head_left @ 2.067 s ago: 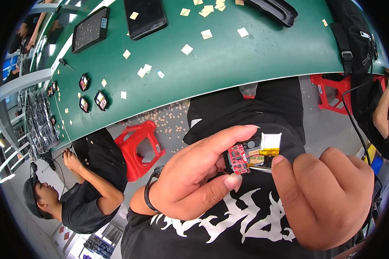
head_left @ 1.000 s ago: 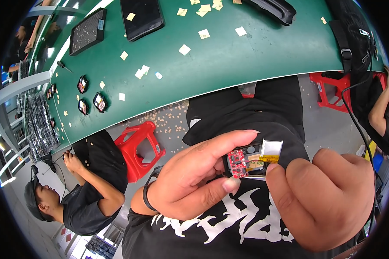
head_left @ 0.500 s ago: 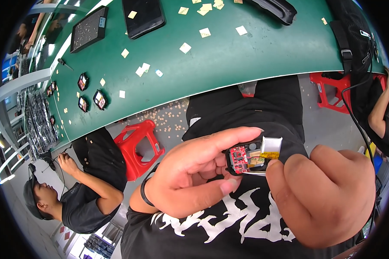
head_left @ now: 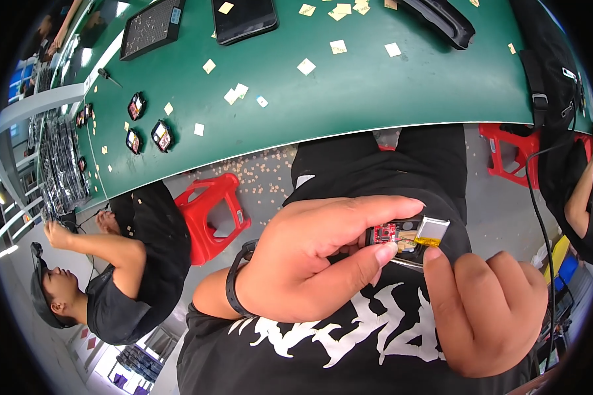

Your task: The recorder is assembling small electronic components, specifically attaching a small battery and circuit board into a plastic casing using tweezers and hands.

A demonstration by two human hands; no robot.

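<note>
I had a long green desk (head_left: 375, 85) with a white edge across the far side of my view, and a red plastic stool (head_left: 207, 243) stood off its near edge, toward the left. On the wearer's side of the desk, the left hand (head_left: 316, 257) clamped a small open black plastic case (head_left: 400, 226) between thumb and fingers. The right hand (head_left: 487, 316), also clear of the desk, was curled beside it; I couldn't tell whether it gripped anything. A flat silver battery with yellow tape (head_left: 433, 228) stood tilted at the case, near a red circuit board (head_left: 383, 234).
</note>
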